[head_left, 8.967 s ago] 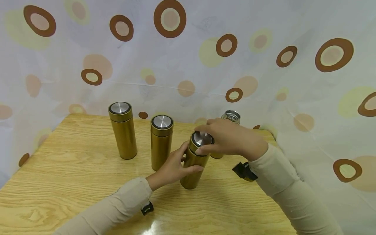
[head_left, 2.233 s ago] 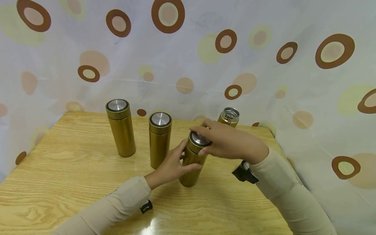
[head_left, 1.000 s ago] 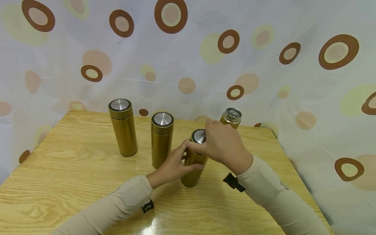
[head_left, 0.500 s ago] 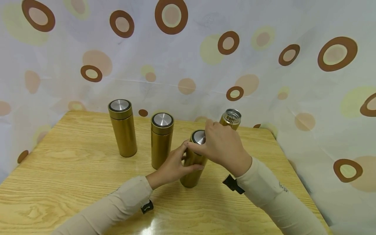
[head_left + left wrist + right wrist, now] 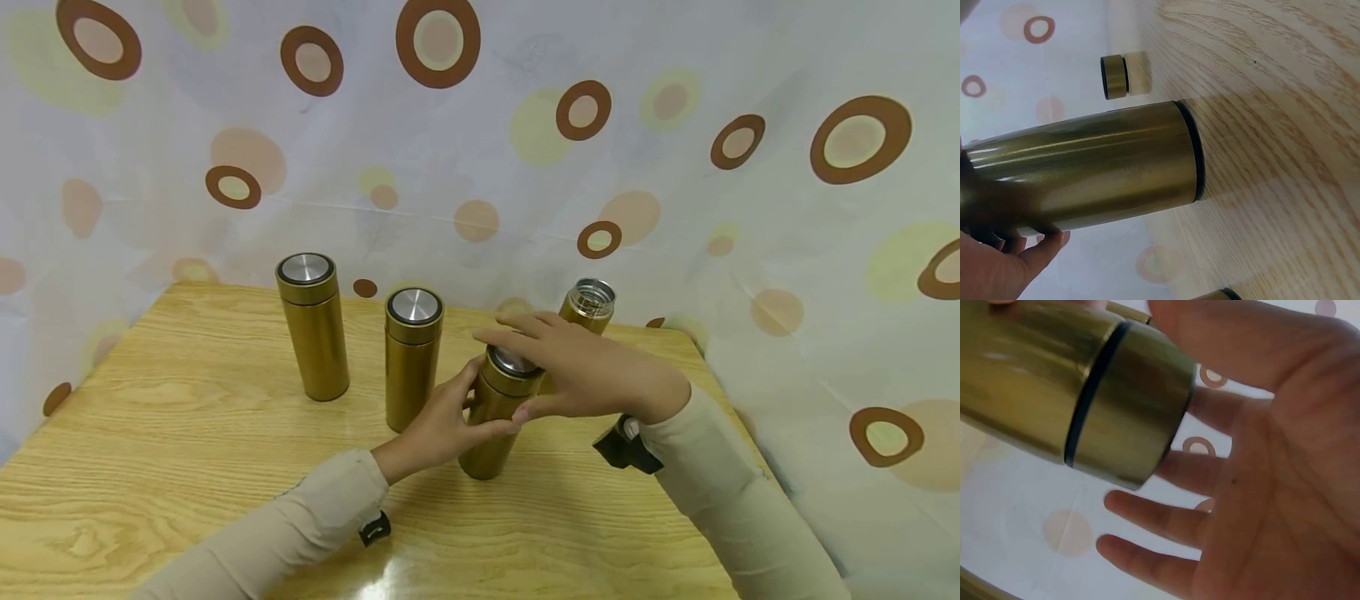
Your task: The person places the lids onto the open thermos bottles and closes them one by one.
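Note:
My left hand (image 5: 438, 425) grips a gold thermos bottle (image 5: 486, 454) round its body; the bottle stands upright on the wooden table. Its lid (image 5: 504, 382), gold with a silver top, sits on it with a dark seam below in the right wrist view. My right hand (image 5: 592, 367) is spread over this lid. In the right wrist view, the fingers (image 5: 1154, 512) of that hand are extended and apart, the thumb lying alongside the bottle. Behind the right hand is another gold thermos bottle (image 5: 588, 310), lidless, its steel neck showing.
Two lidded gold thermos bottles stand to the left, one near the middle (image 5: 412, 367) and one farther left (image 5: 315, 333). A loose gold lid (image 5: 1116, 77) rests on the table (image 5: 187, 400) in the left wrist view. A patterned sheet (image 5: 480, 167) hangs behind.
My right hand has turned from its grip around the lid, and its fingers have straightened over the top. The left hand has kept its hold; the bottles stand where they were.

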`<state>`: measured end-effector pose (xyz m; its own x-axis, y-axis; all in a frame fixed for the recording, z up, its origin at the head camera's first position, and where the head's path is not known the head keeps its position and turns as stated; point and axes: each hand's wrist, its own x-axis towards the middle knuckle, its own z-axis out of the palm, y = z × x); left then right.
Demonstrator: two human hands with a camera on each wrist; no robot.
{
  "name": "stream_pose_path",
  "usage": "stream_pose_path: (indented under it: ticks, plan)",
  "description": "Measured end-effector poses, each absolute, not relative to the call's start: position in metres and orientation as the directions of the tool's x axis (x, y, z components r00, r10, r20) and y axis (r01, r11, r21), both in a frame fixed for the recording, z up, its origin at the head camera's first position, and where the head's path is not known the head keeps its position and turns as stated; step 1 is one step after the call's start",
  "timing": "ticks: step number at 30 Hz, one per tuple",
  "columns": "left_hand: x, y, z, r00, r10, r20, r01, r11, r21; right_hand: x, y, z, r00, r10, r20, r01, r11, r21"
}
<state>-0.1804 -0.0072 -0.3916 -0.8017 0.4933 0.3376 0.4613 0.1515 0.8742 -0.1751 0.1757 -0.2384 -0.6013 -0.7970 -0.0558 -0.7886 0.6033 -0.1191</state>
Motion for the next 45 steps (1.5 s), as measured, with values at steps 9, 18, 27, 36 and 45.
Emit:
stream_pose_path:
  ticks: [9,18,27,36,45]
  plan:
    - [-0.18,-0.008,-0.392,-0.801,0.49,0.345,0.468,0.152,0.87,-0.186,0.176,-0.227,-0.498,-0.859,-0.122,-0.842,0.512,-0.167]
    - [-0.18,-0.007,-0.392,-0.799,0.493,0.344,0.467,0.151,0.871,-0.186,0.173,-0.225,-0.509,-0.857,-0.078,-0.847,0.515,-0.131]
    - [-0.18,-0.007,-0.391,-0.798,0.488,0.353,0.481,0.163,0.861,-0.183,0.173,-0.231,-0.555,-0.831,-0.035,-0.824,0.555,-0.117]
    - [-0.18,-0.006,-0.391,-0.791,0.484,0.375,0.493,0.139,0.859,-0.173,0.165,-0.238,-0.633,-0.774,0.008,-0.774,0.633,-0.008]
    - [-0.179,-0.007,-0.39,-0.787,0.485,0.382,0.503,0.145,0.852,-0.171,0.163,-0.241,-0.671,-0.74,0.043,-0.74,0.672,0.023]
